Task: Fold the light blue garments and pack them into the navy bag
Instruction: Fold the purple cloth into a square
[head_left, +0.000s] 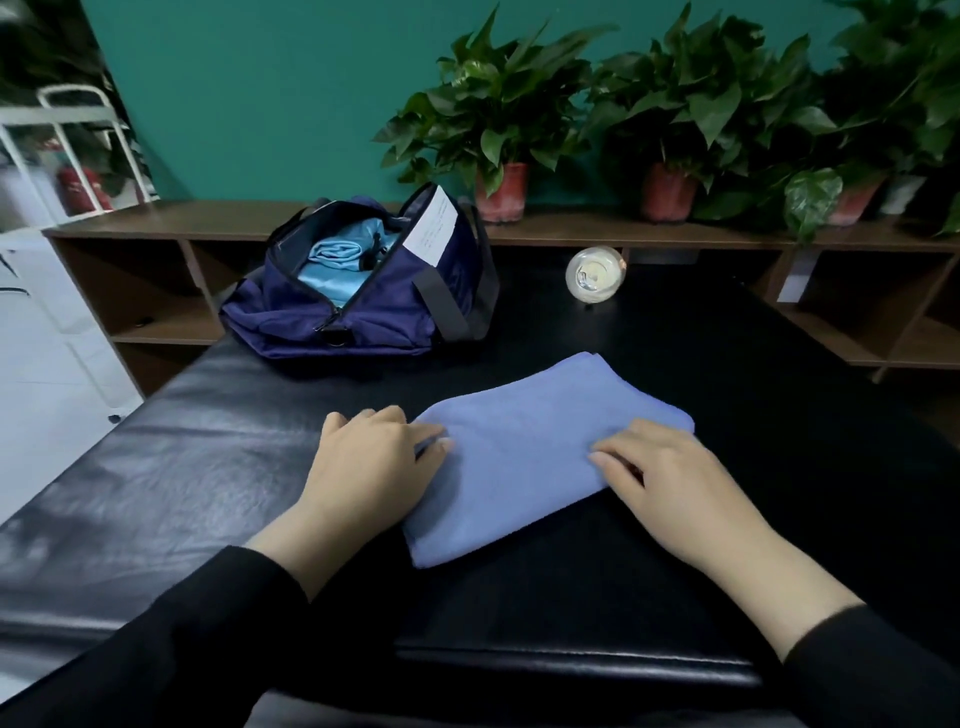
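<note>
I press both flat, spread hands, left hand (371, 457) and right hand (667, 475), on the folded light blue cloth garment (524, 457) mid-counter; lifting carelessly toward the open navy fabric bag (374, 317) could unfold it.

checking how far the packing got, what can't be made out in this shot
- Bag, head view: its walls hide most of the inside, so the number of garments in it is unclear.
- White label on the bag flap: print too small to read.
- Folded cloth: layers and underside hidden; left hand and right hand cover its edges.
- Glass object: glare blurs what it is.
</note>
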